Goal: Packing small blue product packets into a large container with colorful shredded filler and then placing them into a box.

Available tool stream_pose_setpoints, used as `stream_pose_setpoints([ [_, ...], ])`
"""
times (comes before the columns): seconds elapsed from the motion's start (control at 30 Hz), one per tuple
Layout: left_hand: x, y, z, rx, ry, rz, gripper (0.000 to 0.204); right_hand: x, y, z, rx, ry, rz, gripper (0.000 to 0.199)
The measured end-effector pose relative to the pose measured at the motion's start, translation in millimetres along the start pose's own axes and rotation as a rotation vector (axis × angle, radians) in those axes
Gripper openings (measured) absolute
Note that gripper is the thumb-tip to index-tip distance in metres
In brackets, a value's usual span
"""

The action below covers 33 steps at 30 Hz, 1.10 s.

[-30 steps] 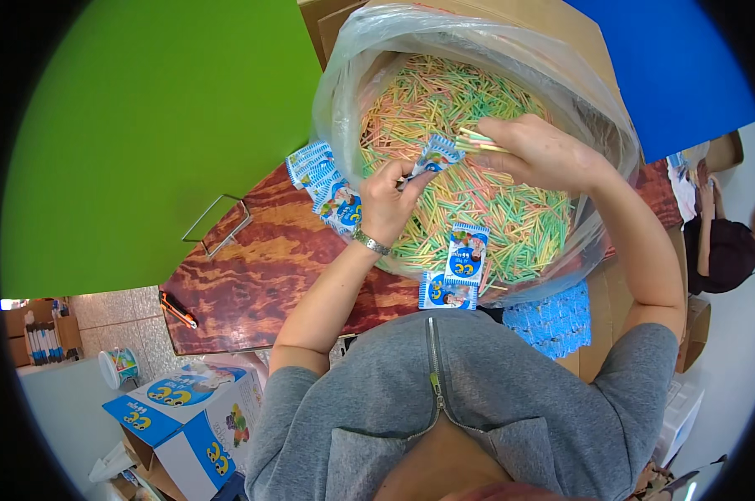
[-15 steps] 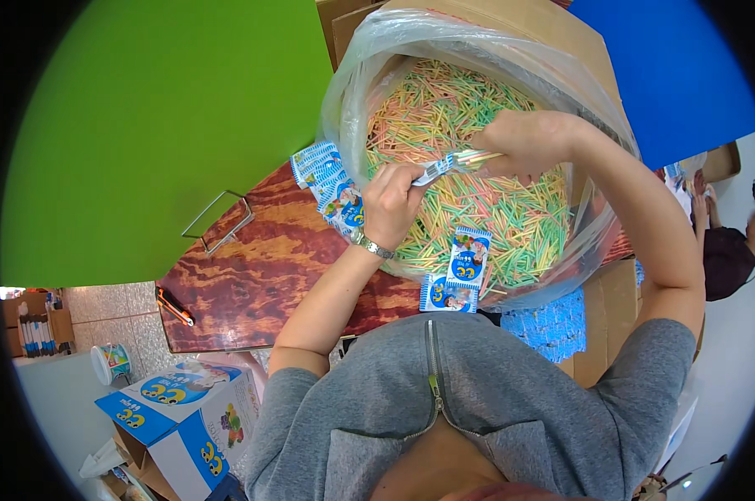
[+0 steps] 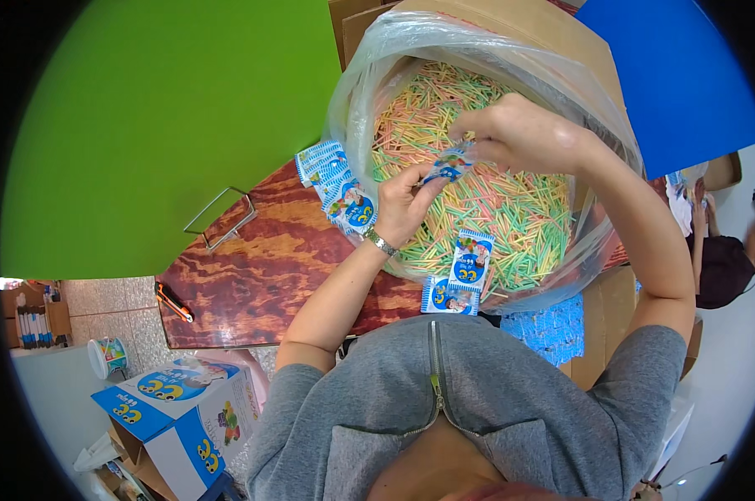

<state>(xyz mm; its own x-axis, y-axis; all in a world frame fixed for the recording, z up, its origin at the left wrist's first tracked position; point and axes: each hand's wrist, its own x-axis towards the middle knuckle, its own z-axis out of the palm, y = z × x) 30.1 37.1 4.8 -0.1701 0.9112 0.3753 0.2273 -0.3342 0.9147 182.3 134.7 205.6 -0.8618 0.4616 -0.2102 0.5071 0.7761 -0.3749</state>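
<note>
My left hand (image 3: 401, 204) grips the lower end of a small blue-and-white plastic sachet (image 3: 451, 164) between thumb and fingers. At the sachet's other end, the bent fingers of my right hand (image 3: 519, 138) close on its edge, partly hiding it. Both hands are above a large clear plastic bag (image 3: 348, 108) full of thin pastel candy sticks (image 3: 511, 221) in pink, yellow and green. Two printed sachets (image 3: 473, 260) lie at the bag's near edge. Beside my left wrist is an overlapping row of similar sachets (image 3: 327, 171).
The bag sits in a cardboard box (image 3: 595, 54) by the red-brown table (image 3: 260, 288). An orange utility knife (image 3: 174, 302) and a metal wire handle (image 3: 227, 221) are on the left. A printed carton (image 3: 177, 409) stands lower left; another person (image 3: 724, 267) is far right.
The candy sticks that showed between my right fingers and the sachet's mouth are no longer visible there. My right hand has shifted slightly left, and the sachet is turned more face up.
</note>
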Motion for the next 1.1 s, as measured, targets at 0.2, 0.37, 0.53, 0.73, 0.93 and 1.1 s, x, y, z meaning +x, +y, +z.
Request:
stream_pose_setpoints([
  [0.2, -8, -6, -6, -0.485, 0.058, -0.202, 0.018, -12, 38, 33, -0.535, 0.467, -0.183, 0.042],
  [0.37, -34, 8, -20, -0.201, 0.059, -0.128, 0.028, 7, 13, 99, 0.195, 0.361, -0.276, 0.038],
  [0.53, -70, -1, -55, 0.283, 0.130, -0.112, 0.032, 26, -9, 143, 0.317, 0.333, -0.244, 0.044],
  [0.73, -93, -30, -75, 0.004, 0.329, -0.470, 0.025, 16, 22, 154, 0.173, 0.375, -0.213, 0.041],
  [0.93, -76, -62, -68, 0.532, 0.495, -0.253, 0.026, -21, 50, 151, 0.113, 0.427, -0.100, 0.033],
  [1.1, -48, -59, -76, 0.772, 0.327, 0.037, 0.028, -53, 69, 156, 0.112, 0.413, 0.013, 0.029],
])
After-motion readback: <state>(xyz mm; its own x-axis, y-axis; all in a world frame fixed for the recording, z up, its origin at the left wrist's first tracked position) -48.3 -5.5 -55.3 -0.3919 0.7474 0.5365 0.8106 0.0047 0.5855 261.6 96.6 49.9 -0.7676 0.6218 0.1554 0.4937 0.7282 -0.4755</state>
